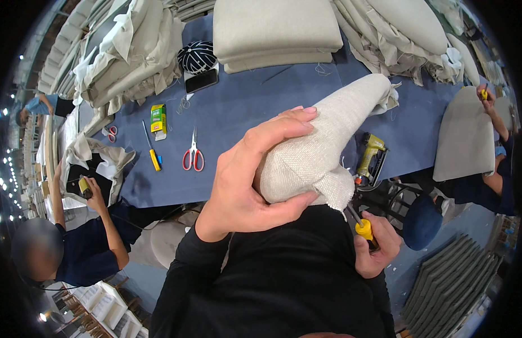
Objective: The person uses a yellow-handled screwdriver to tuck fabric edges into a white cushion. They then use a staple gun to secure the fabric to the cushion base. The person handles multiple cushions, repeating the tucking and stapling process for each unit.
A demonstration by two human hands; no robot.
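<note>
My left hand [261, 174] is wrapped round the near corner of a cushion pad [334, 124] covered in cream woven fabric, fingers on top and thumb along the near side. A loose flap of the fabric [335, 187] with a frayed edge hangs at that corner. Closed round the yellow handle of a screwdriver [363, 227], my right hand [377, 247] is just below the flap. The screwdriver's metal shaft points up toward the pad's underside; its tip is hidden behind the fabric.
On the blue table [216, 118] lie scissors [193, 155], another screwdriver [153, 151], a green-yellow box [158, 121], a phone [202, 81] and a staple gun [372, 158]. Stacked cream pads [278, 28] stand behind. Co-workers handle a staple gun [85, 187] at left and a panel [465, 138] at right.
</note>
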